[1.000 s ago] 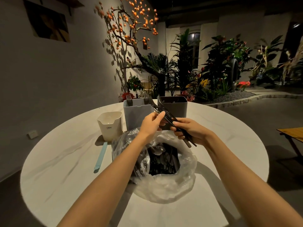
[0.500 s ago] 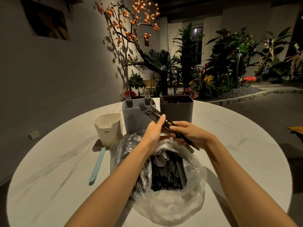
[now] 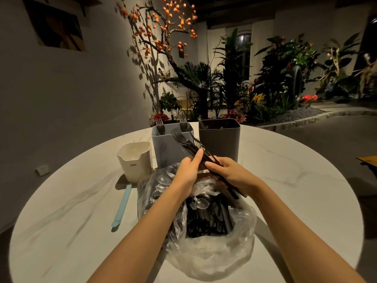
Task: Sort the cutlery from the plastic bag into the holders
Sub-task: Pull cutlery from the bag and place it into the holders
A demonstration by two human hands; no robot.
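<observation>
Both hands closed on one bundle of black forks (image 3: pixel 189 145) at centre frame: right hand (image 3: pixel 231 174) wrapped round the handle end, fingers curled and clamped; left hand (image 3: pixel 188 170) pinching the shafts higher up, thumb laid along them. Long axis slanted from lower right to upper left, tines uppermost and already overlapping the rim of the light grey holder (image 3: pixel 163 146), itself showing fork tines at its top. Dark grey holder (image 3: pixel 219 139) just to the right of the tines, with handles poking out, type too dim to tell. Cream holder (image 3: pixel 134 160) further left, seemingly without cutlery. Directly below the hands, plastic bag (image 3: pixel 206 242) open and well stocked with black and clear cutlery, so sorting judged far from finished. Beyond that, pale blue utensil (image 3: pixel 122 205) flat on the round table (image 3: pixel 295 180) at lower left. Next move probably a short push up and left, tines or handles first not yet decidable.
</observation>
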